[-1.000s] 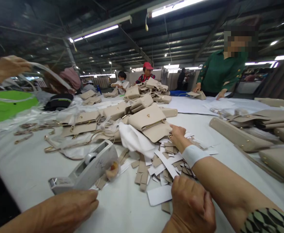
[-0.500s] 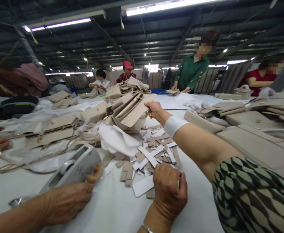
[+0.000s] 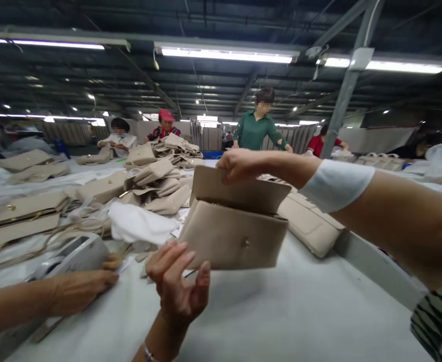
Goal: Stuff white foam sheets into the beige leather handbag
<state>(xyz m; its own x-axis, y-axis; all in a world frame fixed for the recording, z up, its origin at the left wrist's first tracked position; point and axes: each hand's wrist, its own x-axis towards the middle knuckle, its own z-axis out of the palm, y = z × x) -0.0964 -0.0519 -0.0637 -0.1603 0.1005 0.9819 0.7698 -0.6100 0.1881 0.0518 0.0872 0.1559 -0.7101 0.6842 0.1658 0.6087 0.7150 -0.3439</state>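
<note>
My right hand (image 3: 239, 166), with a white band on the wrist, pinches the raised flap of a beige handbag (image 3: 236, 241) and holds it in the air above the white table (image 3: 281, 311). The flap is lifted and a small gold stud shows on the bag's front. My left hand (image 3: 179, 286), with a bracelet at the wrist, is just below the bag's lower left corner. Its fingers are spread and the fingertips are at the bag's edge.
Another person's hand (image 3: 77, 289) rests on a grey tape dispenser (image 3: 73, 254) at the left. A white cloth (image 3: 138, 223) and a heap of beige bags (image 3: 160, 181) lie behind. A long beige bag (image 3: 311, 226) lies at the right. A person in green (image 3: 256, 130) stands across the table.
My right hand has lifted the bag off the heap and drawn it toward me. My left hand has opened from a fist and risen to the bag. The view has swung right.
</note>
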